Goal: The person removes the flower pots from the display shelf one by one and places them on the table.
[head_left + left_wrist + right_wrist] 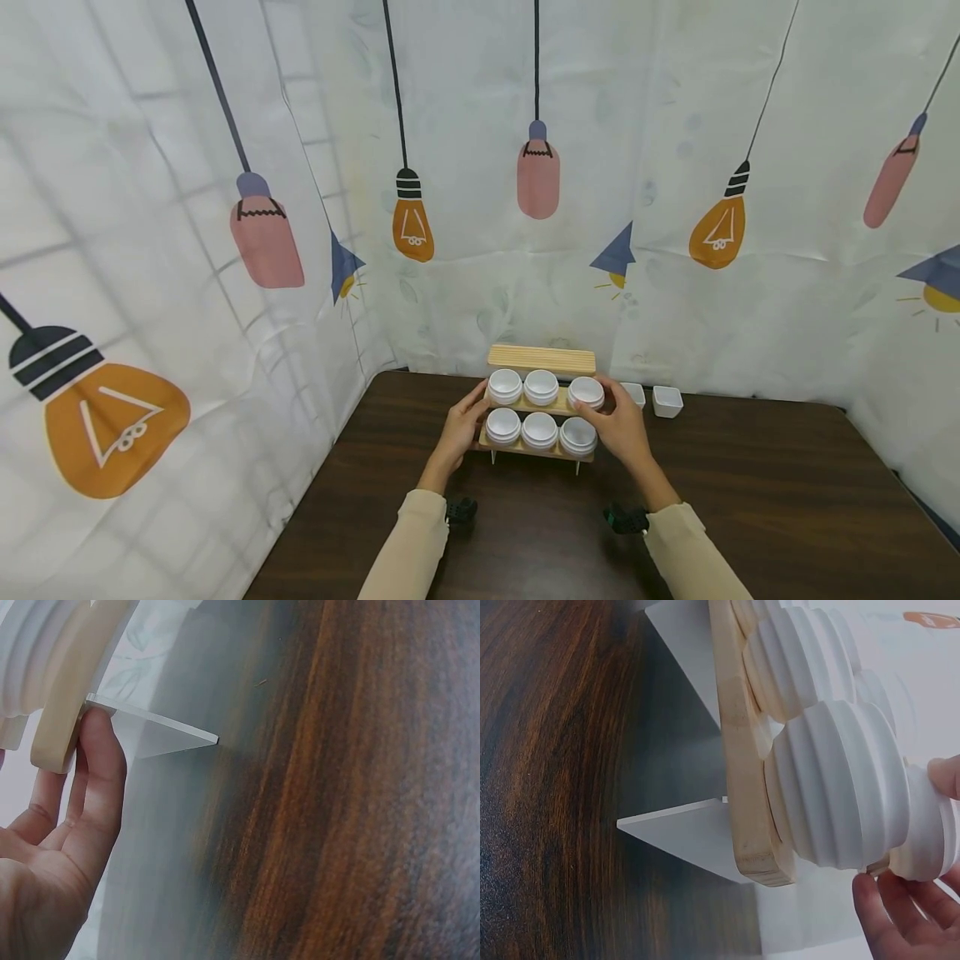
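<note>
A tiered wooden stand (pixel 542 357) with white triangular supports (pixel 686 836) stands at the table's far side. White ribbed round cups sit in two rows of three on its lower shelves; its top shelf is bare. My left hand (pixel 455 433) holds the stand's left end, its fingertips (pixel 101 735) against the wooden shelf (pixel 64 697). At the opposite end, my right hand (pixel 621 423) grips the rightmost cup (pixel 586 390) of the upper row, thumb on its front and fingers around its right side. Below that hand sits the lower row's rightmost cup (pixel 840 784).
Two small white square dishes, one of them the right dish (pixel 667 402), stand right of the stand near the back edge. The dark wooden table (pixel 750 500) is bordered by a patterned cloth backdrop (pixel 480 292) behind and at both sides.
</note>
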The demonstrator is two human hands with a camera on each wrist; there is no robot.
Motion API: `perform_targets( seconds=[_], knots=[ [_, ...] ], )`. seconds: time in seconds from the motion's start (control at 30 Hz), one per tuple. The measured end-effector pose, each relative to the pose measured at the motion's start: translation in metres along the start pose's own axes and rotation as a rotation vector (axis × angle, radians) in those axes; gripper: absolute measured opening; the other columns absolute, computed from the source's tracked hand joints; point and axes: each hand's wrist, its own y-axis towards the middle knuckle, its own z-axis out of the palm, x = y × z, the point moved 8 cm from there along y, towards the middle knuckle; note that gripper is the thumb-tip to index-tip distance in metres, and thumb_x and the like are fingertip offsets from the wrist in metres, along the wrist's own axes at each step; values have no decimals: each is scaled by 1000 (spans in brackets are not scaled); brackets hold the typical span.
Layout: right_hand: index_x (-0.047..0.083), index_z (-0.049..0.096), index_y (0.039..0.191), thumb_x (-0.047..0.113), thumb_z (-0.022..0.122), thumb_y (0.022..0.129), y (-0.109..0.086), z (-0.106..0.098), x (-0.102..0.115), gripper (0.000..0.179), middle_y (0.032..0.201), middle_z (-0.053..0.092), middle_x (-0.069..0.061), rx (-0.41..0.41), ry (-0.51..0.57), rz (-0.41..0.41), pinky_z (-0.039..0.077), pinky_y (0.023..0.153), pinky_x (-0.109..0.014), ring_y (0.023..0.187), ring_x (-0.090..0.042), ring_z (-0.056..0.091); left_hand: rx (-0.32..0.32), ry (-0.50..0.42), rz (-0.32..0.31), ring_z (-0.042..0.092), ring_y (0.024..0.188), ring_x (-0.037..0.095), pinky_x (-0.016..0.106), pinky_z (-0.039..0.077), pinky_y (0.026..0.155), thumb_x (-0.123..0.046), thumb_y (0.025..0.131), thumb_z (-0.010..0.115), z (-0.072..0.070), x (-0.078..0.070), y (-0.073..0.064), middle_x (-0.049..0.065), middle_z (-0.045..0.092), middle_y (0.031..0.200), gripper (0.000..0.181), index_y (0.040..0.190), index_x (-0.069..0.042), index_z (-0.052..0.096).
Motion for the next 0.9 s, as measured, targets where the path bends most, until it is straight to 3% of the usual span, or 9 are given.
perform_targets(
  seconds=[0.4,0.67,0.9],
  knots=[
    [2,58,141,21,83,87,-1,-4,-4,63,127,66,-20,8,-28,18,49,79,-16,113,-31,63,13,-23,4,65,86,16,35,56,55,-43,105,56,2,-2,-1,12,71,113,51,154,-37,47],
    [3,57,142,24,83,88,0,-4,-4,64,131,65,-19,15,-49,37,51,86,-26,118,-33,63,17,-31,18,66,87,18,36,57,56,-40,106,54,1,-2,-1,16,70,117,49,154,-35,48],
    [4,58,141,23,82,88,-2,-3,-2,62,133,65,-19,4,-52,48,52,94,-40,121,-34,61,23,-43,7,64,86,18,37,57,56,-40,106,55,1,-1,-1,14,70,115,48,153,-37,48]
  ],
)
